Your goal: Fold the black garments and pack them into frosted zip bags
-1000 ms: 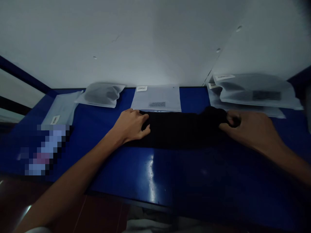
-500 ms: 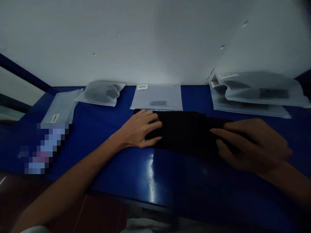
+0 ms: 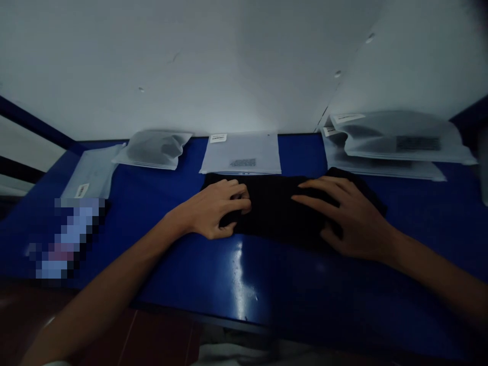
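A folded black garment (image 3: 274, 208), dark and soft with a rumpled, slightly raised right end, lies on the blue table (image 3: 244, 284) just in front of a frosted plastic bag (image 3: 240, 155). Its long axis runs left to right across the view, roughly parallel to the table's far edge. The hands are apart on it: the left hand (image 3: 217, 208) curls its fingers into the left end, while the right hand (image 3: 346, 213) spreads flat over the right part.
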The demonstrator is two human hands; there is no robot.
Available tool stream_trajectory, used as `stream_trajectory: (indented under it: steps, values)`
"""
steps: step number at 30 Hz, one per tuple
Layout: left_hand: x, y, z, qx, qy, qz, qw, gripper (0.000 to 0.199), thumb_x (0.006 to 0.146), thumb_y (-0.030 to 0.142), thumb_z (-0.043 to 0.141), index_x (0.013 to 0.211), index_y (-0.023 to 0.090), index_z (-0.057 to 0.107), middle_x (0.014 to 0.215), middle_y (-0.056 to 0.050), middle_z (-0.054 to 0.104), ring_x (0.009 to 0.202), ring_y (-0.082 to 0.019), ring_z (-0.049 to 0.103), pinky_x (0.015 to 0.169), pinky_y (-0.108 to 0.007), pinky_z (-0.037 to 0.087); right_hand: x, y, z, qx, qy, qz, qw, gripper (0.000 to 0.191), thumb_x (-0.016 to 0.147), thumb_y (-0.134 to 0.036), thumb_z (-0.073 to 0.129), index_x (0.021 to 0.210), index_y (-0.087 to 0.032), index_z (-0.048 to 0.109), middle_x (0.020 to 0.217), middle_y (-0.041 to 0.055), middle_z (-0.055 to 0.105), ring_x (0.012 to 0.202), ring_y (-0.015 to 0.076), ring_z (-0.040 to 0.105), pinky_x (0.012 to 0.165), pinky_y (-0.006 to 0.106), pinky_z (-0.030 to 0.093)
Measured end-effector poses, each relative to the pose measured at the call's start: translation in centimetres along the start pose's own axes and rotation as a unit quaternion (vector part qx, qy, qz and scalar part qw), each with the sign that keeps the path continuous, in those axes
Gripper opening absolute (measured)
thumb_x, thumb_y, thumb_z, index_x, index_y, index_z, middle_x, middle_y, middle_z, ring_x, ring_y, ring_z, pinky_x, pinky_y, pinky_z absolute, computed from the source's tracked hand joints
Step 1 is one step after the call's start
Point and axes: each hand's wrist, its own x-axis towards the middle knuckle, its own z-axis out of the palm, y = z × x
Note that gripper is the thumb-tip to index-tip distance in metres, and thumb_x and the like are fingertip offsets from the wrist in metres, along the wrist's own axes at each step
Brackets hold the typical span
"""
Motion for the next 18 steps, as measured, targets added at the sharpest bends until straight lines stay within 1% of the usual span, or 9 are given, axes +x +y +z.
stream_trajectory:
  steps: [4,6,8,9,11,13,14,16,18]
  values:
    - [0.0,0.0,-0.3,-0.028,0.009,0.014,0.999,0.026,0.072,0.023,0.053,0.096,0.018,0.06,0.104,-0.009,0.061,0.084,-0.023,0.053,0.075,-0.038,0.045,-0.2,0.1,-0.1,0.049,-0.058,0.138,0.987,0.073,0.086,-0.023,0.056,0.157,-0.026,0.038,0.16,0.013,0.04,0.15,0.0416,0.033,0.115,0.068,0.037]
    - [0.0,0.1,-0.3,-0.044,0.018,0.012,0.999,0.028,0.071,0.017,0.05,0.097,0.018,0.06,0.103,-0.008,0.062,0.087,-0.023,0.056,0.078,-0.038,0.048,-0.3,0.2,-0.3,0.069,-0.072,0.164,0.981,0.075,0.089,-0.028,0.056,0.16,-0.028,0.032,0.164,0.0111,0.036,0.153,0.0407,0.028,0.117,0.069,0.036]
    - [-0.1,0.1,-0.3,-0.062,0.033,0.01,0.997,0.031,0.071,0.01,0.046,0.098,0.017,0.059,0.102,-0.008,0.063,0.09,-0.022,0.06,0.08,-0.036,0.051,-0.3,0.2,-0.3,0.07,-0.066,0.155,0.983,0.076,0.091,-0.031,0.057,0.162,-0.029,0.029,0.165,0.0121,0.033,0.154,0.0406,0.028,0.116,0.069,0.037]
    - [-0.2,0.2,-0.3,-0.072,0.045,0.008,0.996,0.032,0.071,0.008,0.044,0.099,0.016,0.059,0.102,-0.008,0.064,0.09,-0.021,0.062,0.079,-0.033,0.052,-0.2,0.1,-0.3,0.065,-0.056,0.137,0.987,0.074,0.092,-0.031,0.058,0.161,-0.028,0.032,0.166,0.0133,0.032,0.153,0.0407,0.029,0.116,0.069,0.037]
    - [-0.2,0.4,-0.1,-0.083,0.072,0.002,0.994,0.032,0.074,0.005,0.042,0.099,0.016,0.058,0.101,-0.006,0.066,0.085,-0.017,0.064,0.074,-0.029,0.052,0.0,0.1,-0.1,0.054,-0.017,0.083,0.995,0.06,0.094,-0.027,0.059,0.152,-0.025,0.047,0.164,0.0155,0.035,0.151,0.0403,0.034,0.116,0.067,0.039]
    - [-0.3,0.4,0.1,-0.083,0.096,-0.002,0.992,0.032,0.078,0.004,0.041,0.101,0.017,0.059,0.099,-0.005,0.069,0.08,-0.014,0.065,0.069,-0.025,0.051,0.2,0.0,0.0,0.048,0.038,0.037,0.997,0.037,0.095,-0.022,0.06,0.131,-0.022,0.065,0.154,0.0151,0.049,0.146,0.037,0.043,0.114,0.061,0.044]
    - [-0.3,0.3,0.1,-0.075,0.108,0.0,0.991,0.032,0.08,0.004,0.042,0.103,0.017,0.06,0.099,-0.004,0.069,0.08,-0.014,0.066,0.068,-0.024,0.051,0.3,0.0,0.0,0.048,0.063,0.029,0.996,0.026,0.095,-0.02,0.061,0.12,-0.022,0.07,0.145,0.0134,0.059,0.14,0.0338,0.052,0.111,0.055,0.049]
    - [-0.4,0.0,0.2,-0.041,0.122,0.011,0.992,0.032,0.082,0.008,0.046,0.109,0.017,0.061,0.102,-0.006,0.071,0.085,-0.016,0.068,0.071,-0.026,0.053,0.3,0.0,-0.1,0.052,0.101,0.062,0.992,0.014,0.097,-0.023,0.061,0.105,-0.023,0.073,0.121,0.007,0.074,0.118,0.0258,0.069,0.096,0.041,0.058]
    - [-0.5,-0.6,0.1,0.002,0.122,0.023,0.992,0.034,0.083,0.017,0.052,0.115,0.017,0.062,0.107,-0.009,0.071,0.092,-0.022,0.069,0.077,-0.033,0.055,0.3,0.1,-0.4,0.058,0.121,0.125,0.983,0.015,0.1,-0.03,0.06,0.099,-0.024,0.074,0.1,0.002,0.078,0.091,0.0195,0.075,0.077,0.031,0.059]
